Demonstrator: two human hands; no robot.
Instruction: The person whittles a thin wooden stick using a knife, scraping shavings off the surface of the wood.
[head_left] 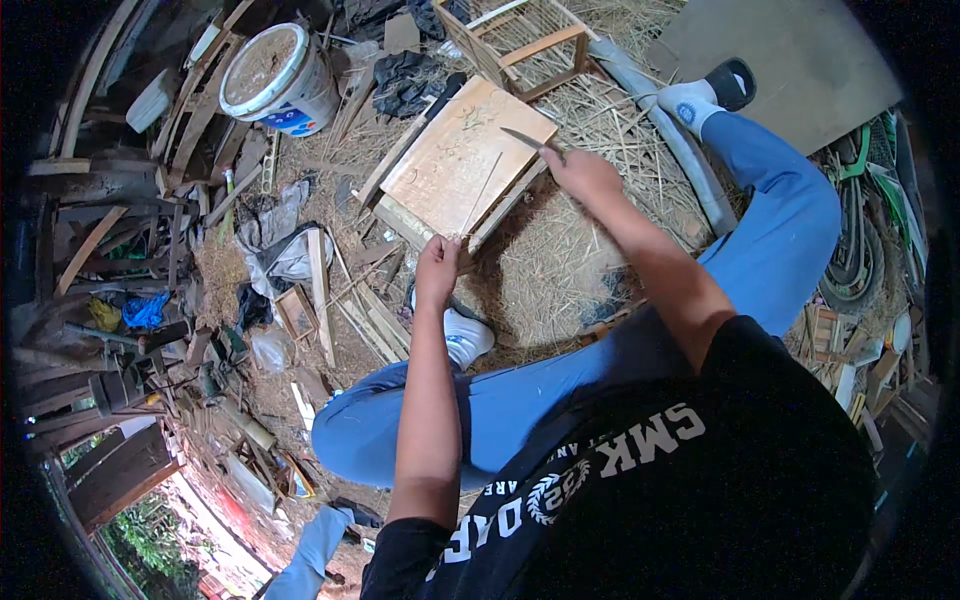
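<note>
A pale wooden board (pixel 440 150), strewn with small green shavings, rests on timber pieces on the straw-covered ground between my legs. My right hand (pixel 585 180) is closed on the handle of a knife (pixel 522 138), whose blade points up and left over the board's right corner. My left hand (pixel 438 262) is closed at the board's near edge, pinching a thin light stick (pixel 483 190) that slants up toward the knife. The blade and stick look apart.
A white bucket (pixel 316 100), wire-and-wood cage (pixel 540 55) and pale pole (pixel 690 170) surround me. A grey sheet (pixel 800 60) and bicycle (pixel 855 250) are at right. Scrap wood (pixel 320 290) lies left. Another person's leg (pixel 300 560) shows at lower left.
</note>
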